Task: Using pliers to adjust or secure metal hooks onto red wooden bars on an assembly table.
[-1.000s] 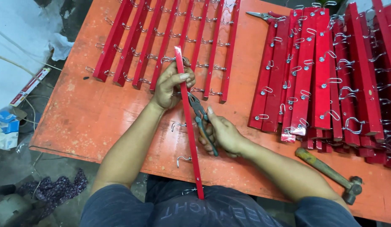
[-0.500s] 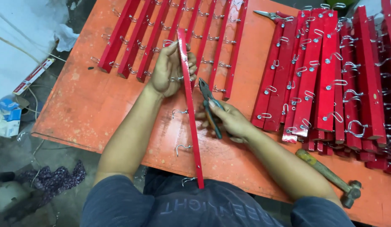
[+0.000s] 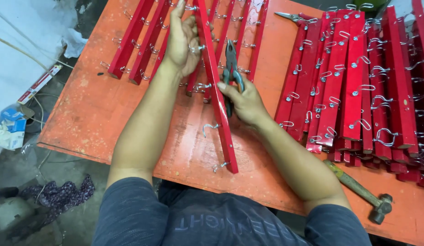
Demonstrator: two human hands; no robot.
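Red painted wooden strip with small metal hooks along its side (image 3: pixel 216 95) lies slantwise over the orange worktable (image 3: pixel 89 109), its long axis running from the far end up between the hands down to the near end by the table's front edge, leaning slightly right as it comes nearer. The left hand (image 3: pixel 182 38) is raised on an outstretched forearm, fingers upright and curled around the strip's far part, clamped on it. The right hand (image 3: pixel 244 100), just right of the strip, is closed around the handles of grey-handled pliers (image 3: pixel 231 64), whose nose points away from the body, beside the strip. Left of the strip lie more red hooked strips in a row (image 3: pixel 130 45); right of it sits a stacked pile of the same (image 3: pixel 358 82). A wooden-handled hammer (image 3: pixel 362 193) rests well right of the strip's near end.
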